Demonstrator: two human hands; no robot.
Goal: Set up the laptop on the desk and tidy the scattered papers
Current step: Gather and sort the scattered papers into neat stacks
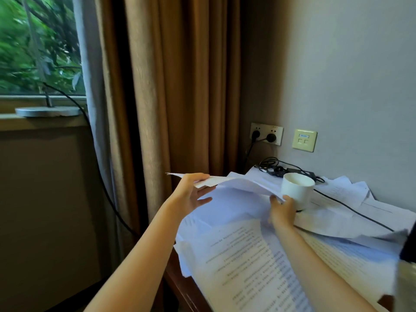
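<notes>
Thin white papers (247,255) lie loose and overlapping across the worktop (180,287), whose bare edge is dark reddish-brown wood with a slight gloss. The near pages carry dense rows of small printed text, too blurred to read. One sheet (236,183) is raised off the heap and bows softly between the two hands. The left hand (191,194) pinches its left edge, thumb on top and fingers (203,201) spread beneath; the right hand (282,209) has its fingers curled on the sheet's right edge. Just beside that hand stands a plain white cup (297,190) – smooth, glazed, cylindrical – resting on the papers. Behind it lies a black charger (292,171), a flat matte brick with its cable coiled at the corner and one strand trailing across the pages to the right. On the pale, faintly textured wall sit two square plates: a double socket (266,133) with two black plugs in it, and a cream data plate (304,140) with a small blue label that cannot be read. A brown curtain (191,86) of coarse woven cloth hangs in deep vertical folds to the left. On the sill (42,122) rests a flat round metal base (48,111) with a thin stem and a black cord, below a window showing green leaves.
</notes>
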